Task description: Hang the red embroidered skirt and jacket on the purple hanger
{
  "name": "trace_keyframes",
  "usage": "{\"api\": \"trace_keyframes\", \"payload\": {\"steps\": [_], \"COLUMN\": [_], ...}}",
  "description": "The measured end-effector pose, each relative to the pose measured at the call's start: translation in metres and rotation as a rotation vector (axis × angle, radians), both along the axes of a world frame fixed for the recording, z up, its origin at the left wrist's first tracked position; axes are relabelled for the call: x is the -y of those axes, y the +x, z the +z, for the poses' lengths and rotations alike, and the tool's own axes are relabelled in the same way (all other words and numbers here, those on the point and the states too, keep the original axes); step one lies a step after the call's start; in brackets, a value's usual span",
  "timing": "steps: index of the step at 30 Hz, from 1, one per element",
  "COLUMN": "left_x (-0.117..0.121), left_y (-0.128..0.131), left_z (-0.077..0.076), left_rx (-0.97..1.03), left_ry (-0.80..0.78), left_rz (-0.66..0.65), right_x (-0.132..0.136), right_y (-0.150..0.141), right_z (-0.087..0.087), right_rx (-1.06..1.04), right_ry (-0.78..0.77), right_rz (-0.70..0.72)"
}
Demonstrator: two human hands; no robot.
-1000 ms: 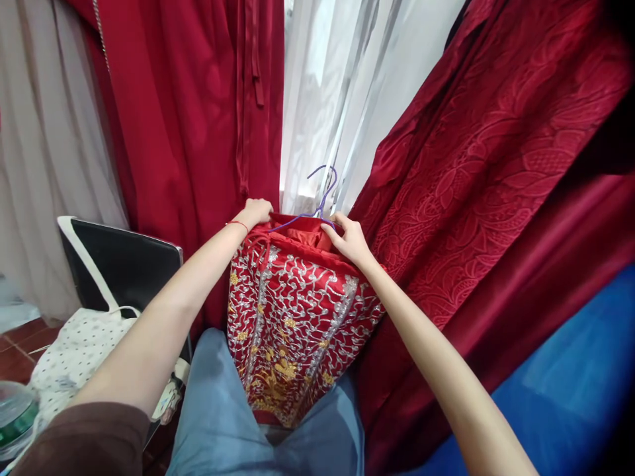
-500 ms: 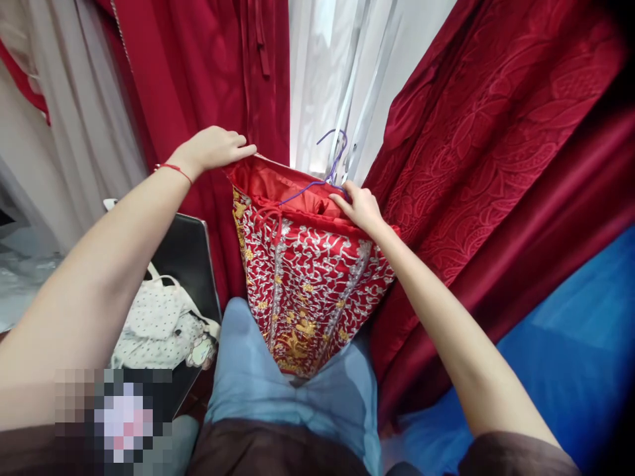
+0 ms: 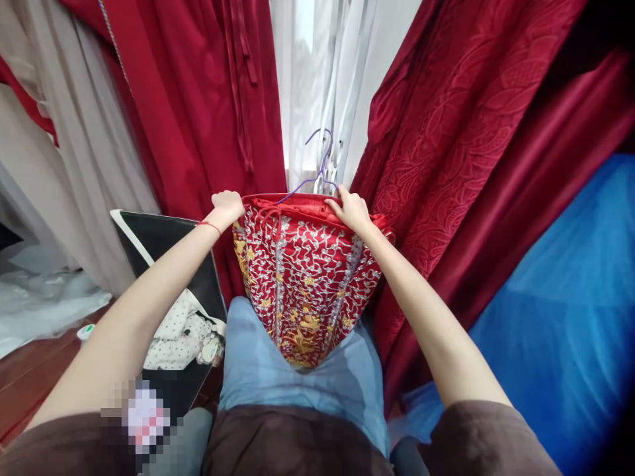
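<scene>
Between both hands point(image 3: 229, 206) point(image 3: 353, 209), fabric point(image 3: 310, 277) hides (partly) a hanger point(image 3: 323, 169).

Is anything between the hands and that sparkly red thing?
Nothing visible at the left hand, which grips the embroidered garment. The purple hanger runs to the right hand, gripping too; whether it's between is hidden.

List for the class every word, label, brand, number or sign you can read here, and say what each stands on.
No readable text appears.
Red fabric garment with silver-and-gold embroidery: ornament, no legible lettering.
White dotted fabric item: no legible lettering on the visible part.
Small white-and-green object: too small to read any marking.
Pale purple-and-pink pixelated patch: blocked out, unreadable.
</scene>
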State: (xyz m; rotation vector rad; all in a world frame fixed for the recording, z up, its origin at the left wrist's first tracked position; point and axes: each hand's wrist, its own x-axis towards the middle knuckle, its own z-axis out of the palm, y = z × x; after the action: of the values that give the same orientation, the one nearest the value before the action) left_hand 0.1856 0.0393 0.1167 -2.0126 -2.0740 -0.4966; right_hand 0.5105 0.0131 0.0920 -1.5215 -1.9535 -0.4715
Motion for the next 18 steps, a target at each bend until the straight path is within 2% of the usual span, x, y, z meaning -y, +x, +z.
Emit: {"api": "trace_keyframes", "payload": {"steps": [3,7,9,10,12,15,18], "left_x": [0.012,0.02,0.018,0.016,0.015,0.021,0.033], "left_y": [-0.006,-0.019,-0.025,-0.029,-0.035,-0.042,-0.038], "left_z": [-0.019,-0.047,-0.05,-0.046,-0.029,0.011,0.043], "left_rx": [0.073,0.103,0.101,0.092,0.069,0.066,0.091], "left_ry": [0.0,0.13,0.179,0.21,0.319,0.518,0.552], "left_rz": [0.14,0.113,0.09,0.07,0.013,-0.084,-0.157], "right_x": [-0.002,-0.002,-0.001,-0.001,0.0,0.001,0.0], "right_y": [-0.001,-0.004,-0.005,-0.004,-0.002,0.004,0.011], "right_z": [-0.003,-0.004,-0.003,-0.003,-0.001,0.0,0.001], "right_rx": [-0.026,-0.056,-0.065,-0.068,-0.071,-0.084,-0.114], "right_ry": [0.004,-0.004,-0.007,-0.009,-0.014,0.001,0.019], "right_rz": [0.01,0.055,0.062,0.059,0.049,0.046,0.048]}}
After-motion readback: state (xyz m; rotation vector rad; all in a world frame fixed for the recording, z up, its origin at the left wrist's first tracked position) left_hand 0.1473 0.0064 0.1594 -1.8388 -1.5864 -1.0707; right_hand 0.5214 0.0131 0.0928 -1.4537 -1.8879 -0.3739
